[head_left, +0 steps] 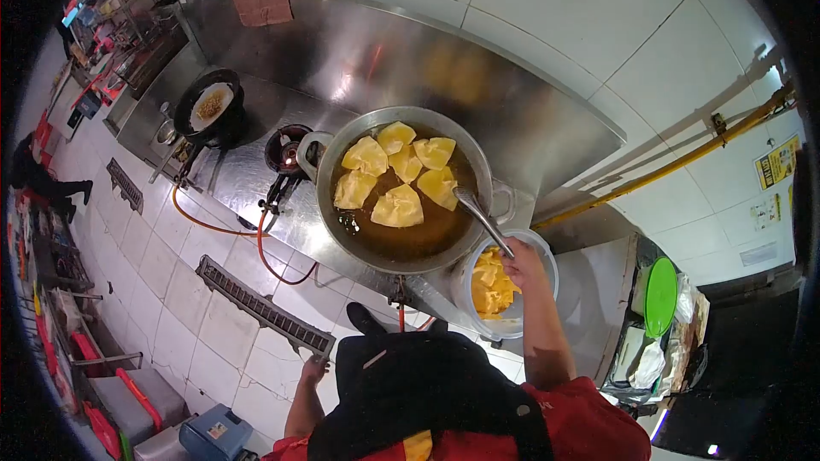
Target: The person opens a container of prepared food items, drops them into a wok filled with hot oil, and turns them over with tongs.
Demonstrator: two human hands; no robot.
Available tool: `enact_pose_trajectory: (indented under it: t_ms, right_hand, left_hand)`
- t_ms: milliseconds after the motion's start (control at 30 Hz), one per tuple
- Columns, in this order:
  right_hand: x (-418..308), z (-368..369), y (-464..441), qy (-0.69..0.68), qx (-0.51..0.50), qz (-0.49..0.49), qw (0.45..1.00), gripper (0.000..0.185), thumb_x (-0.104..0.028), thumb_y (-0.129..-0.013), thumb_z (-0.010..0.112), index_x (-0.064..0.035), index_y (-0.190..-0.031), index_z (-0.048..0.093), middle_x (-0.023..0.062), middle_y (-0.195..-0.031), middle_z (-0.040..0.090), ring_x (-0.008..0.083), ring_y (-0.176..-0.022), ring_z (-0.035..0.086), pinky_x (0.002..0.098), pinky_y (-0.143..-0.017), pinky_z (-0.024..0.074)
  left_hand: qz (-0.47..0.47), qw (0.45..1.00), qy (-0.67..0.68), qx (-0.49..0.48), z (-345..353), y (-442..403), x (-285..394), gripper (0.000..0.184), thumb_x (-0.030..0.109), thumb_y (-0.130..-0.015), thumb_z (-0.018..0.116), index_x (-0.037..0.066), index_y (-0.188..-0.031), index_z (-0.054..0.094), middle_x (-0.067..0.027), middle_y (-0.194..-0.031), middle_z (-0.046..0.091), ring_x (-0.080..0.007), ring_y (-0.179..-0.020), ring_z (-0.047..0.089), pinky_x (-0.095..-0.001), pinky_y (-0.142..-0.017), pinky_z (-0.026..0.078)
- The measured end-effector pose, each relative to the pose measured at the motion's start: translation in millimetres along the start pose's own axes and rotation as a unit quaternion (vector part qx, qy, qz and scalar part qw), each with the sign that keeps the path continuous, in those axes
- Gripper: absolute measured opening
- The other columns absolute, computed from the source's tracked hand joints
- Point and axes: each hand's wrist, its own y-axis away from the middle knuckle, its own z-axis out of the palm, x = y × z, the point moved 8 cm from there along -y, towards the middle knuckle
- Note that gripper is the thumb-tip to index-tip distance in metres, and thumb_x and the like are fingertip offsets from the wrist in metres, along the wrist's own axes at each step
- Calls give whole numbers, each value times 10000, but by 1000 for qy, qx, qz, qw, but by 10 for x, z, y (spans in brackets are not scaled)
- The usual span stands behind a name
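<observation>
A wide metal wok (405, 263) of brown oil stands on the stove, with several pale yellow folded sheets (397, 207) floating in it. My right hand (523, 263) is closed around the handle end of a long metal utensil (484, 218). The utensil slants over the wok's right rim, its far end at the oil; its exact kind is unclear. Just under that hand, a translucent tub (551, 260) holds more yellow pieces (492, 286). My left hand (314, 369) hangs low by my side, away from the stove, fingers loosely bent and apart, with nothing seen in it.
A dark pan (229, 130) with a pale, crumb-covered content sits left on the steel counter (256, 102). Between it and the wok is a bare burner (289, 149). Orange gas hoses (263, 243) hang below. A green lid (660, 297) lies at right. Floor grates (265, 307) run behind.
</observation>
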Motion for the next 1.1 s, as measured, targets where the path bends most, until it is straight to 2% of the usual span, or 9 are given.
enact_pose_trajectory:
  t_ms: [267,467,567,633,667,733,933,967,1100]
  right_hand:
    - [191,217,-145,-50,-52,57,996,159,-179,-857,648,-68,-917,550,71,-712,542,50,-395,317,202,-326,208]
    - [2,292,14,41,-18,-54,998,265,-128,-848,654,-41,-1086,579,27,-689,530,35,-410,334,199,-326,197]
    - [-161,256,81,201,-9,-173,964,280,-109,-851,642,-17,-1110,591,15,-719,582,70,-465,451,218,-375,324]
    - [-377,329,226,328,-23,-401,855,264,-116,-830,651,-3,-1067,622,62,-736,644,134,-557,558,271,-509,452]
    - [-469,380,388,328,-23,-400,856,264,-116,-830,651,-3,-1067,622,62,-736,644,134,-557,558,271,-509,452]
    - [-797,657,953,501,7,-376,780,291,-122,-829,640,-10,-1097,628,158,-835,673,258,-656,640,352,-638,506]
    - [-914,774,1298,533,3,-439,723,297,-121,-811,641,-24,-1091,625,192,-864,663,333,-723,650,389,-673,515]
    - [-904,749,1284,532,6,-432,728,297,-121,-811,641,-24,-1091,625,192,-864,663,333,-723,650,389,-673,515]
    - [-854,669,1424,501,-3,-463,731,293,-117,-810,643,-28,-1088,625,198,-898,661,351,-777,650,401,-706,518]
  left_hand:
    - [46,998,17,30,-23,-144,155,316,256,-946,517,-35,-1043,592,-128,-893,655,-209,-739,644,-341,-661,543]
    - [55,998,34,9,-4,-228,-139,339,260,-946,528,-45,-1089,570,-128,-887,650,-210,-754,644,-339,-662,537]
    - [10,1000,24,17,35,77,-89,357,266,-948,538,-51,-1114,548,-136,-887,649,-218,-774,644,-337,-659,538]
    - [-35,998,53,28,49,190,-161,344,242,-945,560,-53,-1120,537,-148,-897,652,-221,-769,643,-332,-654,539]
    - [-37,998,52,28,37,175,-249,344,242,-945,560,-53,-1120,537,-148,-897,652,-221,-769,643,-332,-654,539]
    - [-54,996,77,1,53,156,-402,350,224,-940,574,-60,-1139,524,-150,-906,655,-218,-763,643,-327,-647,542]
    - [-54,997,62,4,120,105,-409,394,236,-937,586,-70,-1168,496,-162,-925,653,-217,-768,641,-329,-637,540]
    - [-36,988,146,-20,157,98,-345,401,235,-929,602,-66,-1169,492,-170,-961,649,-221,-791,641,-332,-636,541]
    - [40,996,74,-21,171,-49,-345,434,299,-932,602,-63,-1147,497,-150,-1023,653,-214,-836,650,-322,-653,553]
